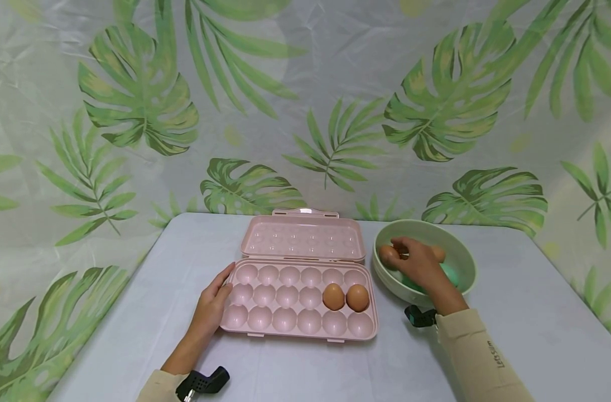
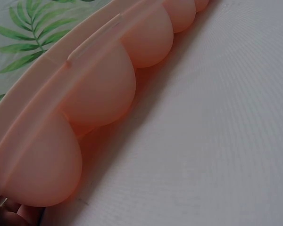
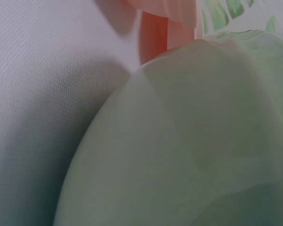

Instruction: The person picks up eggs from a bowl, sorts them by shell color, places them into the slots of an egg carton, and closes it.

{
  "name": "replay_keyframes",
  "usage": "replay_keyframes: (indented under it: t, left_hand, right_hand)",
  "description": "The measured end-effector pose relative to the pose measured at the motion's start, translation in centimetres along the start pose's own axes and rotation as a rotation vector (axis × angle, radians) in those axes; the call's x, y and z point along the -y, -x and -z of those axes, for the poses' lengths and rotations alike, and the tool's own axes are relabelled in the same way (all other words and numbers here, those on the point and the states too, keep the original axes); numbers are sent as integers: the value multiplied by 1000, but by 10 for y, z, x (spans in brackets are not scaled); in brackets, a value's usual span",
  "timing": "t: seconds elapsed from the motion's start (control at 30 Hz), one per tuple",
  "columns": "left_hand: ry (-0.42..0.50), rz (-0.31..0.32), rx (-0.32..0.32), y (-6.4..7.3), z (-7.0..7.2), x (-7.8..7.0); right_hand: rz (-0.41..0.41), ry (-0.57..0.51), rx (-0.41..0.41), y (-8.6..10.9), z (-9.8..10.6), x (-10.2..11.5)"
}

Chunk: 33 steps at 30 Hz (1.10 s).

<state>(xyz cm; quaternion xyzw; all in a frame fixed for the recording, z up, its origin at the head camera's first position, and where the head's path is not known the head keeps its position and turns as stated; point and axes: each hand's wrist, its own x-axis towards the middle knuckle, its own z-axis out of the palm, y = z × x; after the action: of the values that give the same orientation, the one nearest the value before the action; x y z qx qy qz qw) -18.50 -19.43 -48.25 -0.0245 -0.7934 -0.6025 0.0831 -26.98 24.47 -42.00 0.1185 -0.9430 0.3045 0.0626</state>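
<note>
A pink plastic egg box (image 1: pixel 297 328) lies open on the table, its lid (image 1: pixel 303 237) folded back. Two brown eggs, one left (image 1: pixel 333 296) and one right (image 1: pixel 357 298), sit side by side in its middle row at the right end. My left hand (image 1: pixel 212 304) grips the box's left edge, thumb on the rim; fingertips (image 2: pixel 20 215) show below it in the left wrist view. Over the green bowl (image 1: pixel 463 254), my right hand (image 1: pixel 419 262) pinches a brown egg (image 1: pixel 387 255) at the bowl's left inside. Another egg (image 1: pixel 438 254) shows behind that hand.
The bowl stands close to the box's right side on a white-covered table (image 1: pixel 315 374). Something bright green (image 1: pixel 451 273) shows inside the bowl. A leaf-patterned cloth (image 1: pixel 330 84) hangs behind the table. In the right wrist view, the bowl's outer wall (image 3: pixel 179 141) fills much of the frame.
</note>
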Motion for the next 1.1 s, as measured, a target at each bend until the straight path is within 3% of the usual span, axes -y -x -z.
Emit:
replay_keyframes:
  t: [0.27, 0.77, 1.1]
  left_hand:
    - [3, 3, 0, 0, 0, -1]
    - [-1, 17, 3, 1, 0, -1]
    - [1, 19, -3, 2, 0, -3]
  right_hand:
    - [-1, 23, 31, -1, -1, 2]
    - [28, 59, 13, 0, -4, 2]
    - [38, 54, 95, 2, -4, 4]
